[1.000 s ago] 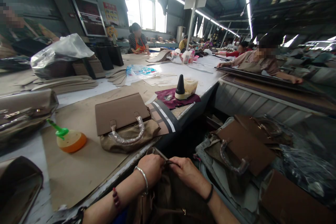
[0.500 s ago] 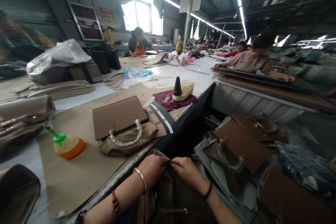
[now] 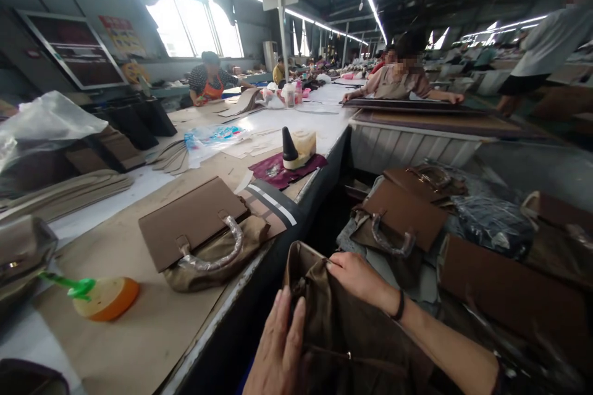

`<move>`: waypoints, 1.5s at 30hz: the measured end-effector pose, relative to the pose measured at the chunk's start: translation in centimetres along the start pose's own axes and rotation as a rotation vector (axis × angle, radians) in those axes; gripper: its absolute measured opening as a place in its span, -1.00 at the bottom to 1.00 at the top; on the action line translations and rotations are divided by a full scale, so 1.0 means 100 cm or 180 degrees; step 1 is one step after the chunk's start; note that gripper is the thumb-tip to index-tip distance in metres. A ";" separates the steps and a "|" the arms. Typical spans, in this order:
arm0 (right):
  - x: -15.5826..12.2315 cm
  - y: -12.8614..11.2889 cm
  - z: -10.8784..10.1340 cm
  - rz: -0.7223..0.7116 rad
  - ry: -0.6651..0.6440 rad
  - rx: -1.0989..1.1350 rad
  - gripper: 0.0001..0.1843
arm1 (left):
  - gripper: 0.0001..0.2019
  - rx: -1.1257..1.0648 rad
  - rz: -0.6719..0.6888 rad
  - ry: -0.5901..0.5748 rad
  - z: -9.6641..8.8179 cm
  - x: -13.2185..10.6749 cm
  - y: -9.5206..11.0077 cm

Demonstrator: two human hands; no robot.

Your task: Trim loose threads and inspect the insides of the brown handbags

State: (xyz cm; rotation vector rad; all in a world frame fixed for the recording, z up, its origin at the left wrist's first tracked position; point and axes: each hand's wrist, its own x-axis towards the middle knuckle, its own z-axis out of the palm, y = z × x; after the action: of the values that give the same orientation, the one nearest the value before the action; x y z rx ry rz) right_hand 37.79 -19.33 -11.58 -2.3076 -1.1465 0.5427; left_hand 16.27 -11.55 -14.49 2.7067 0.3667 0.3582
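Note:
A dark brown bag (image 3: 338, 321) lies on my lap at the bottom centre, its top open. My left hand (image 3: 278, 352) lies flat against the bag's left side, fingers stretched out. My right hand (image 3: 354, 278) grips the bag's upper rim with curled fingers; a dark band circles its wrist. On the table to the left lies a tan handbag (image 3: 199, 234) with a plastic-wrapped handle.
An orange glue bottle with a green nozzle (image 3: 97, 296) lies on the cardboard-covered table (image 3: 139, 333). A black-tipped bottle (image 3: 296, 148) stands on a maroon cloth. Brown handbags (image 3: 403, 216) are piled at the right. Other people work at tables farther back.
The view has swung right. My left hand has let go of the bag's rim and dropped flat onto its side. My right hand keeps hold of the rim.

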 end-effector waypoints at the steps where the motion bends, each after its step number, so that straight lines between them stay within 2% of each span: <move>1: -0.003 -0.002 -0.003 0.0011 0.0038 -0.0013 -0.72 | -0.37 -0.0107 -0.0350 0.0076 0.001 -0.005 -0.004; 5: -0.017 -0.015 -0.013 0.0049 0.0212 -0.0095 -0.74 | -0.40 -0.0983 -0.1302 -0.0154 -0.001 -0.013 -0.012; 8: -0.024 -0.027 -0.018 0.0057 0.0328 -0.0048 -0.76 | -0.42 -0.1633 -0.1508 -0.0251 -0.004 -0.005 -0.009; 11: -0.026 -0.038 -0.024 0.0054 0.0508 -0.0024 -0.76 | -0.46 -0.1995 -0.1441 -0.0230 -0.007 0.008 -0.005; 16: -0.026 -0.038 -0.040 0.0070 0.0888 -0.0039 -0.74 | -0.53 -0.2203 -0.1239 0.0178 -0.021 0.043 -0.012; 20: -0.019 -0.020 -0.060 0.0162 0.1416 0.0007 -0.74 | -0.60 -0.2191 -0.0893 0.0378 -0.052 0.085 -0.015; 24: -0.018 0.003 -0.076 0.0308 0.1743 0.0039 -0.78 | -0.71 -0.1435 -0.0594 0.0596 -0.089 0.113 -0.003; 27: -0.030 0.016 -0.075 0.0544 0.1629 0.0424 -0.81 | -0.74 -0.0906 -0.0468 0.0460 -0.112 0.118 0.014; 31: -0.063 0.016 -0.064 0.0883 0.0850 0.1669 -0.81 | -0.77 -0.0545 -0.0288 0.0078 -0.140 0.121 0.033; 33: -0.082 0.012 -0.058 0.0886 0.0538 0.1884 -0.80 | -0.80 -0.0536 -0.0239 -0.0091 -0.148 0.124 0.035; 36: -0.109 0.017 -0.050 0.1001 0.0069 0.1449 -0.82 | -0.80 -0.0794 -0.0426 -0.0675 -0.142 0.127 0.028; 38: -0.123 0.030 -0.041 0.1177 -0.0204 0.0759 -0.81 | -0.80 -0.1110 -0.0619 -0.1183 -0.125 0.123 0.020; 39: -0.129 0.038 -0.037 0.1234 -0.0158 0.0269 -0.81 | -0.81 -0.1297 -0.0699 -0.1428 -0.115 0.119 0.016; 40: -0.134 0.045 -0.031 0.1185 0.0057 -0.0270 -0.83 | -0.81 -0.1467 -0.0755 -0.1630 -0.103 0.115 0.013; 42: -0.138 0.053 -0.022 0.0722 0.0787 -0.1211 -0.85 | -0.82 -0.1684 -0.0859 -0.1916 -0.083 0.105 0.008; 44: -0.134 0.049 -0.017 -0.0073 0.1407 -0.1503 -0.74 | -0.82 -0.1771 -0.0923 -0.2066 -0.068 0.097 0.004; 45: -0.128 0.043 -0.016 -0.0448 0.1496 -0.1391 -0.70 | -0.83 -0.1791 -0.0938 -0.2104 -0.063 0.093 0.003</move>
State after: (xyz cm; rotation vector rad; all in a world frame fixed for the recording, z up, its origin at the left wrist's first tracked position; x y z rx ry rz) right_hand 34.06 -32.46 -11.29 -2.4865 -1.2588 -0.3266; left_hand 23.14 -6.84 -6.89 2.0236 0.3838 -0.4488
